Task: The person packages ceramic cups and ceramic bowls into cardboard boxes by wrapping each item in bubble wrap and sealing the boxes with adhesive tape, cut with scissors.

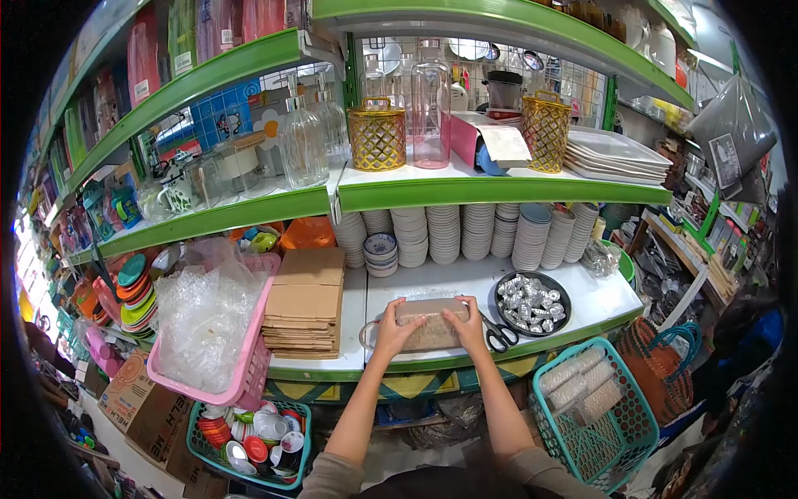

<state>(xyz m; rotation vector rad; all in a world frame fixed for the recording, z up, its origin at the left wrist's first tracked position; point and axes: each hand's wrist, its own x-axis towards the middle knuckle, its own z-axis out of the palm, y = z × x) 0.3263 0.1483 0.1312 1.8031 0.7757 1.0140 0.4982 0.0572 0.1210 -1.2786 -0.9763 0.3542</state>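
Observation:
A small brown cardboard box (429,313), with bubble wrap about it, lies on the white shelf. My left hand (397,329) grips its left end and my right hand (462,323) its right end, thumbs on top. Just left of my left hand a roll of tape (368,335) shows in part. Black-handled scissors (500,337) rest to the right of my right hand. Beyond them stands a round black tray (559,323) holding several silver-wrapped pieces. A stack of flat cardboard boxes (303,301) is on the left.
Stacked white bowls (444,234) line the shelf's back. A pink basket (253,366) with bubble wrap stands left. Below are a teal basket (619,441) of wrapped bundles at right and another (249,480) of dishes at left. Glassware fills the green-edged shelf (499,193) above.

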